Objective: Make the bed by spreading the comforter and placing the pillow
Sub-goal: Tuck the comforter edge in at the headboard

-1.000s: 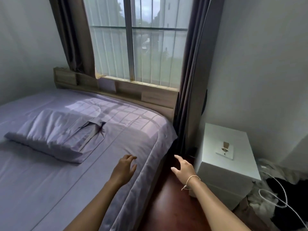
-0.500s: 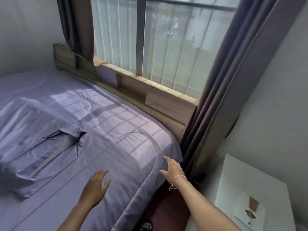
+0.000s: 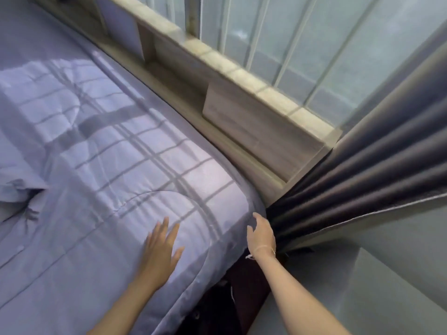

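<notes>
Daylight from window, barred shadow grid on comforter, room otherwise dim, slight motion blur, wide-angle bending at edges, left hand soft

Bed with lavender comforter, pillow

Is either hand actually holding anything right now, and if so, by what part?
Nothing is held. The left hand lies with straight fingers on the lilac quilted comforter; the right hand is open at its corner, with no grip visible.

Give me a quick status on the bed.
Left hand open, flat on comforter. Right hand open at its corner. Pillow at far left. Curtain crowds the corner.
</notes>
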`<state>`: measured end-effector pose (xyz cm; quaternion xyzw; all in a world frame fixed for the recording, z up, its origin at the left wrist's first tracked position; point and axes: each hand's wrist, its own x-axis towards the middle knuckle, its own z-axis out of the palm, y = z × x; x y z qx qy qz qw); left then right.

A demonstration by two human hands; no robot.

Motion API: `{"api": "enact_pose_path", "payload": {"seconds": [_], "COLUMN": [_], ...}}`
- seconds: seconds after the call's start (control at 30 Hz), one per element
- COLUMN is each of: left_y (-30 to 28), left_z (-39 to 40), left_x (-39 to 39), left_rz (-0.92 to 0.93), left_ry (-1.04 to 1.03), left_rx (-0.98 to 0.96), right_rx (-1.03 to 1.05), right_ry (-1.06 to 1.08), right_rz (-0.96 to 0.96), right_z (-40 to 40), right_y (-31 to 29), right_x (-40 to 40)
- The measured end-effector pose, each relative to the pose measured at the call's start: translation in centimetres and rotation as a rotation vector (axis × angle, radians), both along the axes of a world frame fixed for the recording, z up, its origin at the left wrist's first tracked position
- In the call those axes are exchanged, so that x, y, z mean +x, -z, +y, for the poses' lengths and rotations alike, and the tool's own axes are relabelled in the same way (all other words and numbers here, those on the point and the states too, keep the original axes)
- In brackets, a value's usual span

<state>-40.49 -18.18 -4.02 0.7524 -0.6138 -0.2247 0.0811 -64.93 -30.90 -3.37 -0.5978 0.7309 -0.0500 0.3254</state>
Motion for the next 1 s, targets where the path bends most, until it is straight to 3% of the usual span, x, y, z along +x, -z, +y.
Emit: {"api": "enact_pose_path", "payload": {"seconds": [0.4,0.57,0.67,0.83,1.0], "left_y": [5.7,6.9,7.4,7.8,7.3], "left_z": [-13.3,-14.1,-14.2,-14.5,-14.4], "left_x": [-3.0,-4.0,-4.4,-6.4,-5.5], "left_rz": [-0.293,-0.433,-0.481,-0.569,-0.478], "left_ry": [-0.018,-0.066,-0.059,0.003,0.007], "left_rx": [-0.049,-0.069,-0.076,-0.014,-0.043], "right_rx": [-0.161,-0.316,-0.420,-0.390,-0.274], "right_ry": [-0.174,-0.297,-0.447,-0.534,-0.491], "right_rz": [0.139,0.160,0.282,0.441,0.396], "right_z": [-8.6,-9.8,-9.6,-9.5,-9.5], "right_y": [12.8,15.2,16.7,18.4,19.3], "right_x": [0.5,-1.8,-4.1,-6.6,-6.0]}}
